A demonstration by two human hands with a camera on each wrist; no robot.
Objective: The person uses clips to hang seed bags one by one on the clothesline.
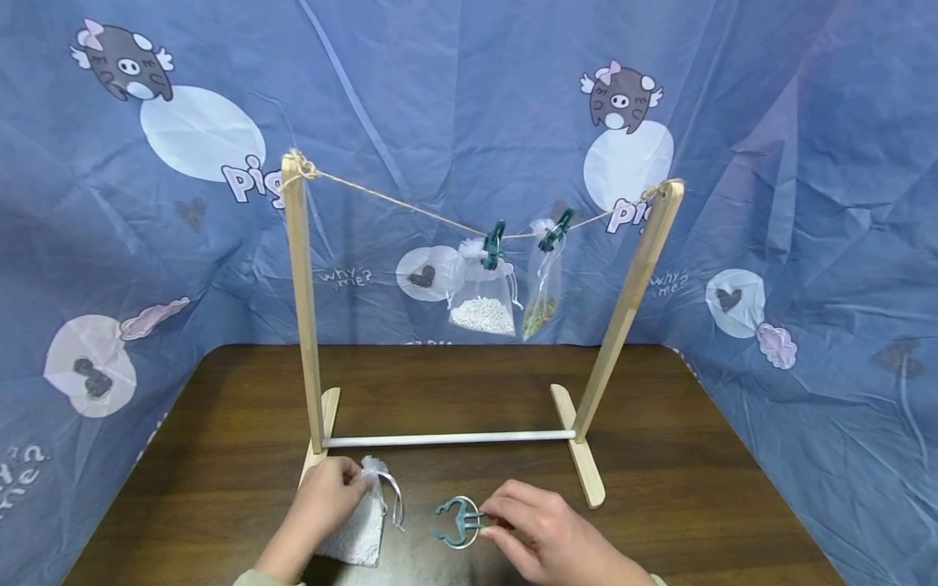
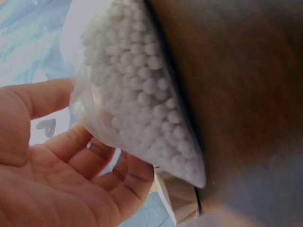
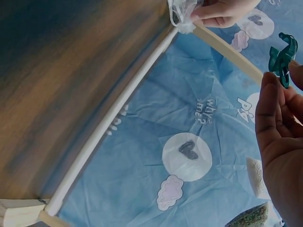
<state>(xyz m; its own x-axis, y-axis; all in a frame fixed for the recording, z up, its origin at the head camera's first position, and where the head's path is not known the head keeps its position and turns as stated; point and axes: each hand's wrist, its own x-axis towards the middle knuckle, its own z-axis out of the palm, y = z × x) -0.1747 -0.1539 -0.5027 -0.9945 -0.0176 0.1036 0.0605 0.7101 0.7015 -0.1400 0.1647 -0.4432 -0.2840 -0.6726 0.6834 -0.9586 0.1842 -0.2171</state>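
Observation:
My left hand pinches the gathered top of a sheer drawstring pouch at the front of the table. Small white beads fill that pouch, seen close up in the left wrist view; its white drawstring dangles to the right. Between thumb and fingers, my right hand grips a green plastic clip with a ring around it. The clip's jaws point left toward the pouch and stand apart, with nothing between them. In the right wrist view the clip sits at the fingertips.
Behind the hands stands a wooden frame with a left post, a right post and a white bottom bar. On its sagging string, green clips hold a white-bead pouch and a pouch with greenish contents.

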